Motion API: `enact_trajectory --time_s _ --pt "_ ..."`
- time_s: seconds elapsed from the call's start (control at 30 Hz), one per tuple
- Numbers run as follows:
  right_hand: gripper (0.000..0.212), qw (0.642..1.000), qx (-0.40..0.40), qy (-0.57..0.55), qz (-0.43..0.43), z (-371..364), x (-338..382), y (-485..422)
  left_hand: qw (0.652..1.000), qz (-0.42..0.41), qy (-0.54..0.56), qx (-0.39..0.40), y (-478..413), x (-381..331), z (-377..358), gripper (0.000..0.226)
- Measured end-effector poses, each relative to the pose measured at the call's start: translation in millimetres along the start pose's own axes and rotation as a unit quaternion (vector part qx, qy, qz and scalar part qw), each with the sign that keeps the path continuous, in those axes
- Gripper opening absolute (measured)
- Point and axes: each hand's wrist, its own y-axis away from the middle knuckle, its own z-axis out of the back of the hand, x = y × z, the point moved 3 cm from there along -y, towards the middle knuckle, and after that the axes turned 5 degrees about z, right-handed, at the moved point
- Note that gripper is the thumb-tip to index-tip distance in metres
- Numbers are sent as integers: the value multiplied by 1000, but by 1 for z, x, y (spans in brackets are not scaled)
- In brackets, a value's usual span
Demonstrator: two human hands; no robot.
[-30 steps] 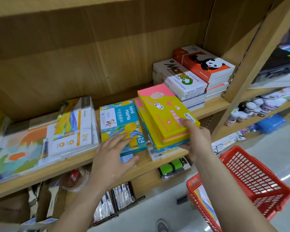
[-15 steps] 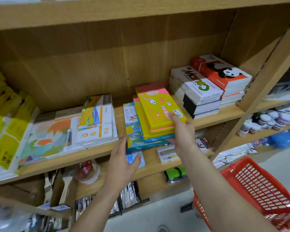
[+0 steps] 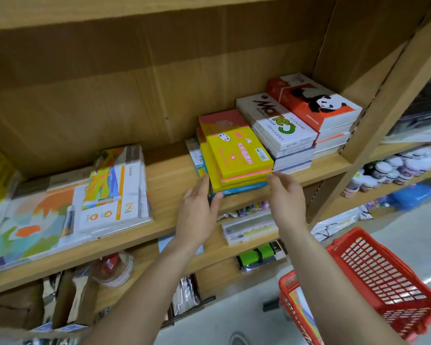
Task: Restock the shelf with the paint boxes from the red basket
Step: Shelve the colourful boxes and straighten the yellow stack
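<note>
One view only, head-worn. Faces forward and down onto the wooden shelf (image 3: 169,175), close up, wide-angle; red basket (image 3: 383,282) sits at lower right edge.

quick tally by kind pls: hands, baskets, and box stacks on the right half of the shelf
bare hands: 2 (left hand, right hand)
red plastic basket: 1
paint box stacks: 3 (yellow-and-pink-topped stack, white-topped stack, orange panda-topped stack)
total: 6

Bright overhead light, shelf back shadowed, edges warped w/ motion blur.
</note>
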Motion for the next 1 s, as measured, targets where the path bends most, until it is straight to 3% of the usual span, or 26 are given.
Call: enact_trajectory --time_s 0.17,0.23,0.33,0.4,0.47,0.53,0.67,1.0 --pt "37 997 7 82 -11 33 -40 9 997 31 20 75 -12 -10 -11 77" --pt "40 989 31 141 -17 44 -59 19 995 32 58 69 -1 -5 -4 77" --pt "43 967 33 248 -37 71 -98 35 994 -21 103 -13 52 -7 1 52" --pt "35 952 28 300 -51 98 -133 46 992 -70 100 37 93 -13 -20 39" --pt "30 932 27 350 -89 130 -176 54 984 -77 76 142 118 -12 -66 39" --pt "41 917 28 372 -137 165 -222 57 970 -56 31 237 127 -4 -124 42" --pt "53 891 40 392 -223 223 -317 43 939 -31 -38 341 124 1 -237 51" --pt "69 834 179 390 -348 233 -593 -5 933 -84 -87 339 98 20 -437 77"
